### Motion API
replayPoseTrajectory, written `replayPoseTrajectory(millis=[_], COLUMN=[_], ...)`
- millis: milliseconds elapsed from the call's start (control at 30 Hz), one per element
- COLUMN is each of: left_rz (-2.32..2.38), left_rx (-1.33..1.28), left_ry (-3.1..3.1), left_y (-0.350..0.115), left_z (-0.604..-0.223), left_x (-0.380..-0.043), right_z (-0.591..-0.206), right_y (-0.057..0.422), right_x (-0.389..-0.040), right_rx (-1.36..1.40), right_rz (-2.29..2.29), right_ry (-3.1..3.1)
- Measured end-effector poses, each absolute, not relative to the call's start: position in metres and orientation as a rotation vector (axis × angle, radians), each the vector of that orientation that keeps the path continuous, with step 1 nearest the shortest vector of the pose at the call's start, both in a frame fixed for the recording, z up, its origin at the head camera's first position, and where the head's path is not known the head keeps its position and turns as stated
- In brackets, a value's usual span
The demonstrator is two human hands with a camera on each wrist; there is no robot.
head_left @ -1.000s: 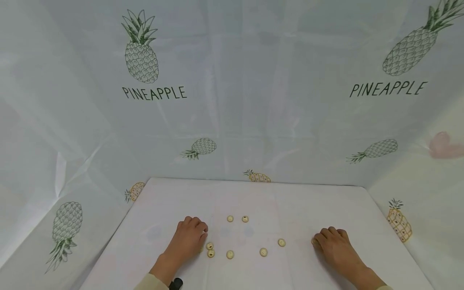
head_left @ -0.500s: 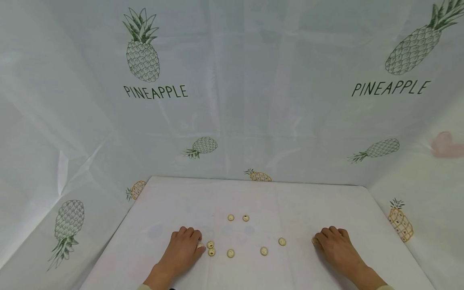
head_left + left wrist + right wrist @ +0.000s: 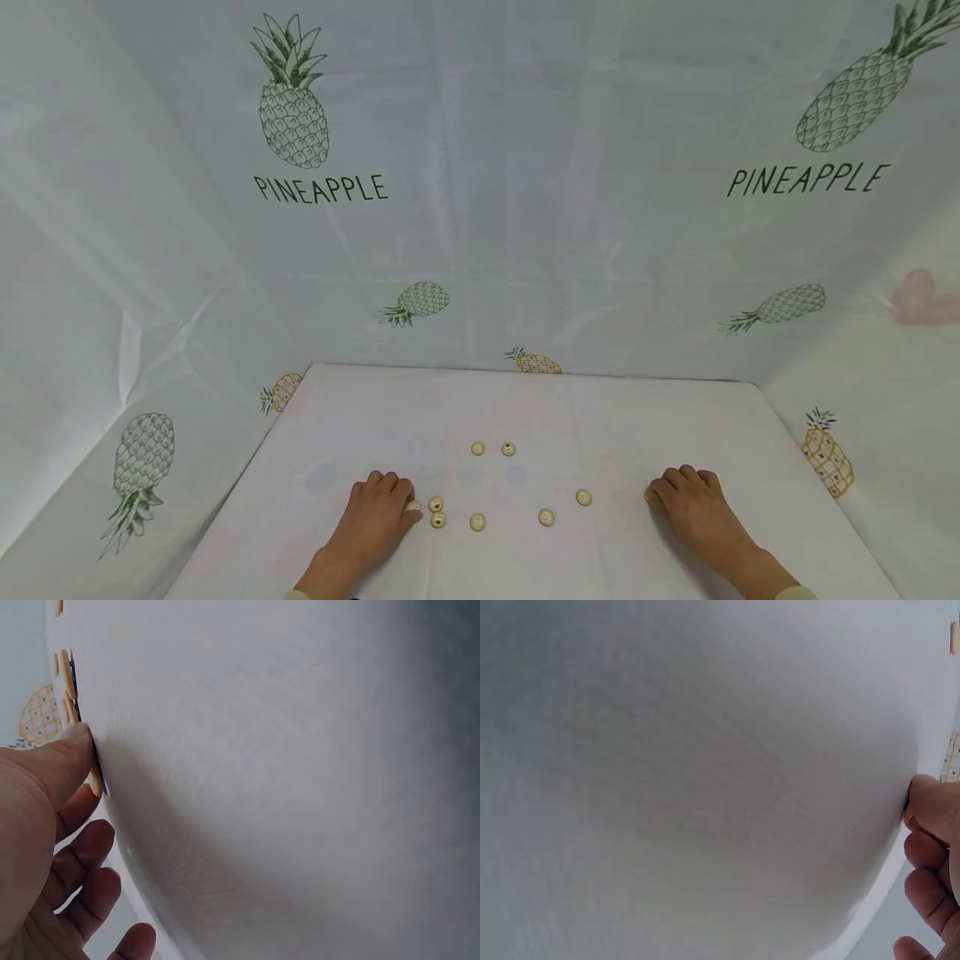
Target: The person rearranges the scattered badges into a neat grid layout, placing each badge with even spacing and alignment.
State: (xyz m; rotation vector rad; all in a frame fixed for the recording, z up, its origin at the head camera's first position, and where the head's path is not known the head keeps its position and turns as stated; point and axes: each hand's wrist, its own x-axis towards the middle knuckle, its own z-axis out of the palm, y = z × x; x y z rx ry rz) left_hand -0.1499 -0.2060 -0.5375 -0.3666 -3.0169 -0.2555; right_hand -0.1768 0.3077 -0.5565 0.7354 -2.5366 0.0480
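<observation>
Near the table's front left, my left hand (image 3: 375, 512) pinches a small round pale wooden disc (image 3: 412, 506) at its edges. The left wrist view shows thumb and forefinger on that flat disc (image 3: 96, 780), the other fingers loosely bent. Just right of it, two dark-marked discs (image 3: 436, 504) lie touching or nearly so. Over on the right, my right hand (image 3: 693, 512) holds another disc (image 3: 651, 495), mostly hidden under the fingers; only a sliver of this disc (image 3: 910, 818) shows by the thumb in the right wrist view.
Between the hands, single discs lie apart: one at front centre (image 3: 477, 522), one farther right (image 3: 546, 517) and one beyond it (image 3: 583, 497). A pair of discs (image 3: 508, 449) lies farther back. The white table (image 3: 637, 417) meets a pineapple-print curtain (image 3: 517, 208) behind.
My left hand has moved slightly left and toward me, from above the discs to one beside the touching pair, which it now pinches. The right hand has stayed in place with its disc.
</observation>
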Motion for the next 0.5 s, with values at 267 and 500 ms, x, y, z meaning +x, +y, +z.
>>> replayPoseTrajectory(millis=[267,500], left_rz=[-0.263,-0.283], left_rx=[-0.367,-0.430], left_ry=[-3.015,-3.024], left_y=[-0.2079,-0.2091], left_z=[-0.5383,-0.5366], left_x=[-0.1480,-0.1455], right_z=[-0.5529,-0.5518], right_y=[0.3109,0.3097], right_x=[-0.1753,-0.1770], right_rx=[0.741,0.718], right_rz=[0.038,0.034], right_ry=[-2.542,-2.571])
